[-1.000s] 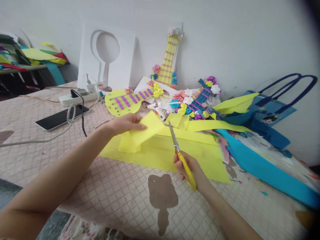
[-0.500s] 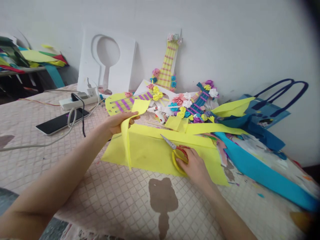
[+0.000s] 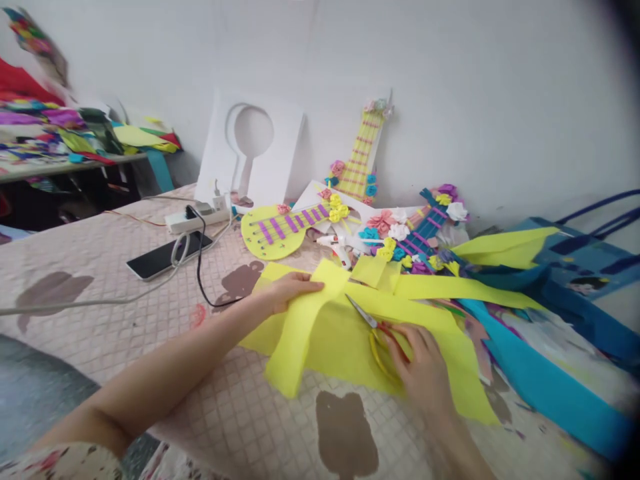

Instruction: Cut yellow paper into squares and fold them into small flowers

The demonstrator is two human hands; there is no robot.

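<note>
In left hand (image 3: 290, 290), fingers together & closed on its top edge: flap (image 3: 299, 337) of yellow sheet (image 3: 345, 350), folded over, drooping toward 6 o'clock past the sheet's near edge. Soft, matte, felt-like stuff, no gloss. Rest of sheet flat, roughly rectangular, mid-table, near the front.

Under right hand (image 3: 423, 367), palm down, fingers curled round yellow loop handles: scissors (image 3: 373, 328), resting on the sheet, thin metal blades nearly closed, tips toward 10 o'clock, just short of the flap.

At 12 o'clock of sheet: yellow guitar cutout (image 3: 283, 230) w/ purple bars, white glue gun (image 3: 337, 245), heap of small rolled flowers (image 3: 390, 230) in pink, white, blue, yellow. Behind, leaning on wall (image 3: 475, 100): white foam board (image 3: 280, 167) w/ round-headed cutout, yellow guitar neck (image 3: 363, 150).

At 3 o'clock: long blue strip (image 3: 540, 387), blue bag (image 3: 575, 260) w/ dark handles.

At 10 o'clock: dark phone (image 3: 163, 257), white power strip (image 3: 197, 219), black cable (image 3: 200, 267), all close together.

Table cover (image 3: 100, 313): pale pink, quilted in diamonds, w/ brown bear-shaped patches (image 3: 345, 433). Plain white wall at back. Far off at 10 o'clock: shelf (image 3: 75, 163) stacked w/ coloured sheets, blurred.
</note>
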